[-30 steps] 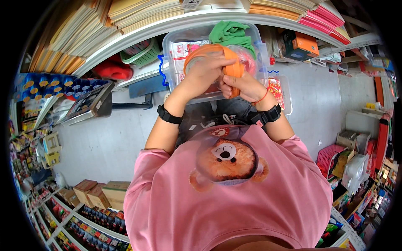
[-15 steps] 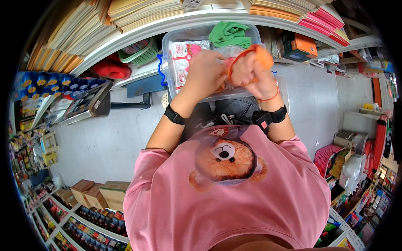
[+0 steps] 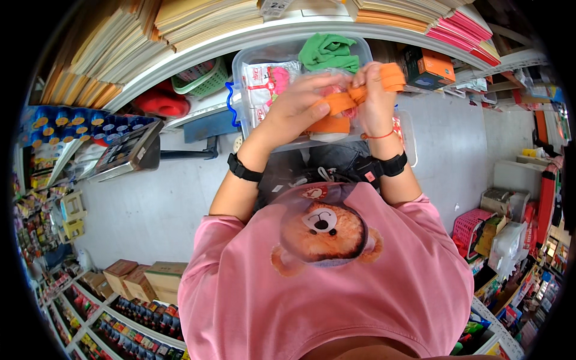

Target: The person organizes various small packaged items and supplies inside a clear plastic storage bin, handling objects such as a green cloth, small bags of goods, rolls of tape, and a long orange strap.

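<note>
Both my hands are over a clear plastic bin. A folded orange cloth strip is stretched and twisted between them. My left hand pinches its left end between thumb and fingers. Closed around the right part is my right hand, with a folded loop sticking out to the right. Below my left fingers shows an orange piece; I cannot tell whether it joins the strip. Inside the bin lie a crumpled green cloth and white packets with red and pink print, partly hidden by my left hand.
Above the bin runs a shelf edge with stacks of paper envelopes. A green basket, a red container and an orange-black box flank the bin. A scale stands left; cardboard boxes sit lower left.
The orange strip was a blurred, loose loop around my right hand; it now runs folded between both hands. My left hand has opened out somewhat, and my right hand has turned upright.
</note>
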A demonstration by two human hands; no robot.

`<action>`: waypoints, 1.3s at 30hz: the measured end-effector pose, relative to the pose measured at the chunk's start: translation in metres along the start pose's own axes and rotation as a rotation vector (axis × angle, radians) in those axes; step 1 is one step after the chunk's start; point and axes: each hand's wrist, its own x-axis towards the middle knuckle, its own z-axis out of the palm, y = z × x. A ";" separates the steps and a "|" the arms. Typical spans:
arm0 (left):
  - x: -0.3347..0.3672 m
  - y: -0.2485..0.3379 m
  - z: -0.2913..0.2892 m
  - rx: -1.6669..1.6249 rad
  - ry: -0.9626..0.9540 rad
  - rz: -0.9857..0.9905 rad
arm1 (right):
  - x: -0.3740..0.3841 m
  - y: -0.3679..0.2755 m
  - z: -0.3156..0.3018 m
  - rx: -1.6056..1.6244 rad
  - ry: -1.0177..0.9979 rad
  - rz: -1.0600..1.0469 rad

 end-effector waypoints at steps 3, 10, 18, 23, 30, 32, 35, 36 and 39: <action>-0.002 -0.003 -0.001 -0.314 0.048 -0.078 | -0.009 0.003 0.003 -0.237 -0.218 0.108; 0.001 0.019 -0.011 -0.463 0.221 -0.040 | -0.023 0.008 0.026 -0.256 -0.288 0.149; 0.004 0.015 -0.033 -0.546 0.576 -0.016 | -0.012 -0.003 0.014 -0.298 -0.777 0.328; 0.008 0.003 -0.060 -0.246 0.814 -0.199 | -0.007 0.008 0.005 -0.597 -0.618 0.019; -0.014 0.001 -0.042 0.982 0.452 -0.123 | -0.001 0.005 -0.008 0.060 -0.201 0.173; -0.017 0.004 -0.035 0.976 0.477 -0.174 | 0.003 0.005 -0.016 0.225 -0.173 0.162; -0.034 -0.006 -0.039 0.591 0.456 -0.300 | 0.004 0.000 -0.020 0.281 -0.136 0.209; -0.036 -0.005 -0.037 0.623 0.445 -0.218 | 0.002 -0.001 -0.019 0.313 -0.114 0.238; -0.048 -0.006 -0.042 0.461 0.236 -0.342 | 0.001 0.003 -0.020 0.292 -0.115 0.198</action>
